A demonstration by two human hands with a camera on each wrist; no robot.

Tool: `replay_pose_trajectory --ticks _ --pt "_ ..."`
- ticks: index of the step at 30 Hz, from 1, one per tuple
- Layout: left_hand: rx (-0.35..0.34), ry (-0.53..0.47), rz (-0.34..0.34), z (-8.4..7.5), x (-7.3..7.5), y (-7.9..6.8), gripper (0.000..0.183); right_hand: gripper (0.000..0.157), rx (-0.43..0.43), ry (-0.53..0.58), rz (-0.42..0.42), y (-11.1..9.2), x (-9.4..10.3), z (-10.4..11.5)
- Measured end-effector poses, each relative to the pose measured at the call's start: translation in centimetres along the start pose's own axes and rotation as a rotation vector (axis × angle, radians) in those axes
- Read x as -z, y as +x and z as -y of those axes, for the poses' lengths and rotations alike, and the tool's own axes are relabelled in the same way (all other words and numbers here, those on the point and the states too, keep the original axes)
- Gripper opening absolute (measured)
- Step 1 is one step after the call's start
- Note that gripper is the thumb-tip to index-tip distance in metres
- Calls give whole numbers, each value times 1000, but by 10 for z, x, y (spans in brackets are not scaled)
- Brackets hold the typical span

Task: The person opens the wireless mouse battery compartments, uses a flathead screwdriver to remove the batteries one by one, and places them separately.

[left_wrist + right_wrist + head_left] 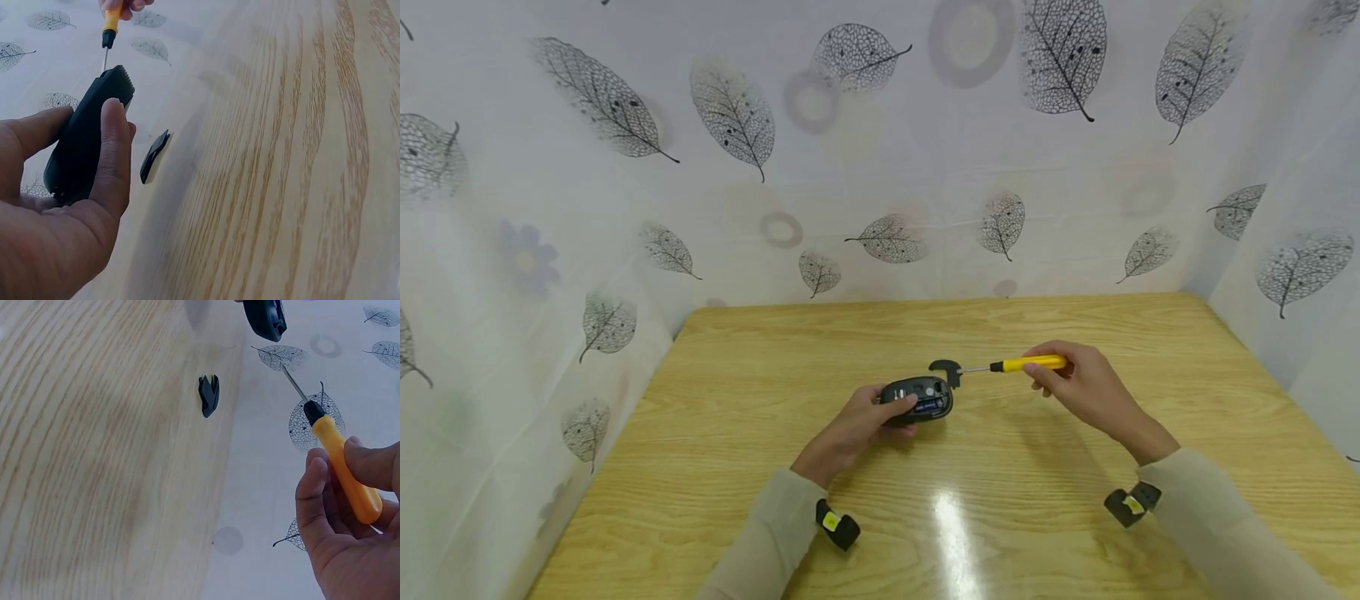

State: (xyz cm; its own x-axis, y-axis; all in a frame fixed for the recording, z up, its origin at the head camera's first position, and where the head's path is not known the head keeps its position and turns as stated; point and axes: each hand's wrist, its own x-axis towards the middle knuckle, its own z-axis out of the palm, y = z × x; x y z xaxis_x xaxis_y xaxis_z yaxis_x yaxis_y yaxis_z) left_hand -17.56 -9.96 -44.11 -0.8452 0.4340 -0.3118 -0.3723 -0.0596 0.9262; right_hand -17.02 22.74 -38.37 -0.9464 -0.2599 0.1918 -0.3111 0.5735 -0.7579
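Observation:
My left hand (872,414) grips a black computer mouse (895,392) turned underside up, thumb across its base. A battery (929,406) shows in the mouse's uncovered compartment. In my right hand (1078,379) is a screwdriver (1033,363) with a yellow handle and thin metal shaft, held between thumb and fingers and pointing left toward the mouse. Its tip (285,369) stands apart from the mouse (265,319) in the right wrist view. Lying on the table just beyond the mouse is a black curved cover (946,367), which the shaft overlaps in the head view.
The wood-grain table (760,358) extends around both hands. A pale curtain (895,150) printed with leaves hangs behind the table and along its sides. Small black wrist cameras (838,525) sit at both sleeves.

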Motion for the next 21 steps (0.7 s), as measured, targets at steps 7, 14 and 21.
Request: replay_pose_trajectory --ticks 7,14,21 --pt "2 -37 -5 -2 -2 0 59 25 19 -3 39 1 4 6" --pt "8 -42 -18 -1 -2 1 58 24 34 -4 71 4 8 13" --pt "4 -46 -20 -3 -2 0 57 26 19 32 106 7 10 22"
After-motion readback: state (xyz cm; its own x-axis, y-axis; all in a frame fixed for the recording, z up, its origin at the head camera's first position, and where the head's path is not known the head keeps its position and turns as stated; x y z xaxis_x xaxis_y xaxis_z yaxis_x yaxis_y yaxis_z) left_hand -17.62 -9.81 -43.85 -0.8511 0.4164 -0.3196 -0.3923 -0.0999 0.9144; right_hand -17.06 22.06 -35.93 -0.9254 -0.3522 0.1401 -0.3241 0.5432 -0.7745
